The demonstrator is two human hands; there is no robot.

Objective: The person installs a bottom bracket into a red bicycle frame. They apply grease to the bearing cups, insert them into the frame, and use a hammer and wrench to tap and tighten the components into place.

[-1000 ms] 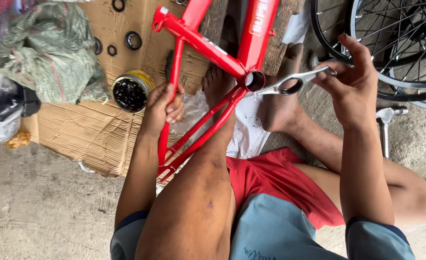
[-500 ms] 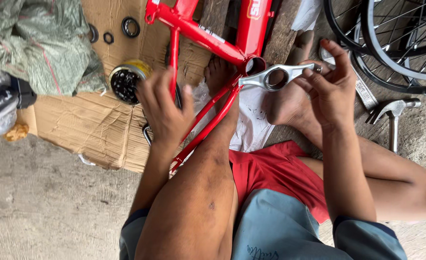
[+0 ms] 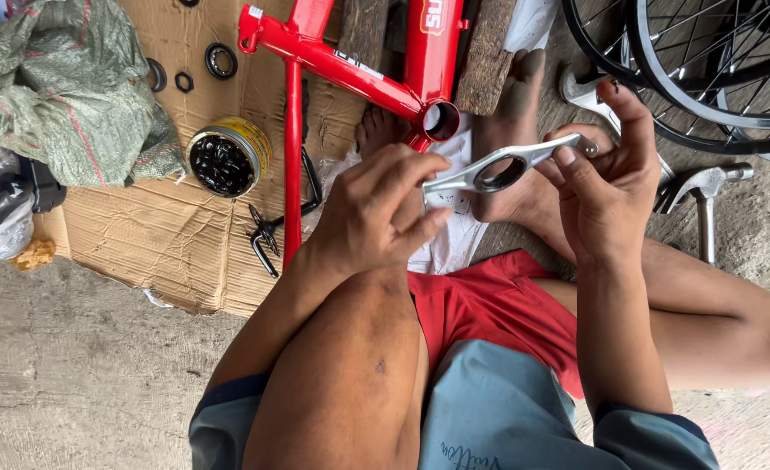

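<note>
Left hand (image 3: 383,213) now off the red frame (image 3: 294,157), both hands (right hand (image 3: 607,178) too) pinching the flat silver wrench (image 3: 502,170).

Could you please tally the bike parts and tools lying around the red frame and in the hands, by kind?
Red frames: 1
Silver wrenches held in both hands: 1
Black rings on the cardboard: 3
Open tins: 1
Hammers: 1
Total: 7

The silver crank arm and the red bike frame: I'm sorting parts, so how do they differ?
The silver crank arm is bare metal, small and held up by both the left hand and the right hand; the red bike frame is painted, far larger and lies on the cardboard. Both have a round hole.
</note>
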